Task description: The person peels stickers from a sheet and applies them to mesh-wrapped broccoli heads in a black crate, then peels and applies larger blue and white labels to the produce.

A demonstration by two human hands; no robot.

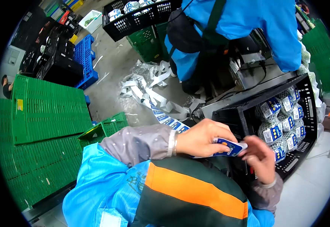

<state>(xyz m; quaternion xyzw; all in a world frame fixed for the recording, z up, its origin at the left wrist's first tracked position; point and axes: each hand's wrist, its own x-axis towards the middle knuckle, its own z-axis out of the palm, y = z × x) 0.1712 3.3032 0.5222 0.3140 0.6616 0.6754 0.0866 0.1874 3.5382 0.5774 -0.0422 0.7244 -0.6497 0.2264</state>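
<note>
My left hand (204, 139) is closed on a strip of blue printed labels (227, 147), whose end sticks out past the fingertips. The rest of the strip (168, 123) runs behind my left wrist and down toward the floor. My right hand (261, 158), somewhat blurred, has its fingers curled at the free end of the strip, with thumb and forefinger pinching there. Just beyond it stands a black crate (291, 165) tilted toward me, holding several netted packs (270, 109) of pale produce with blue and white labels.
White backing tape (150, 92) lies heaped on the floor. A co-worker in a blue jacket (240, 19) stands close ahead by a metal bench (254, 77). Green crates (51, 109) are stacked at left, near a blue pallet (84, 62). Another black crate (131, 24) holds packs.
</note>
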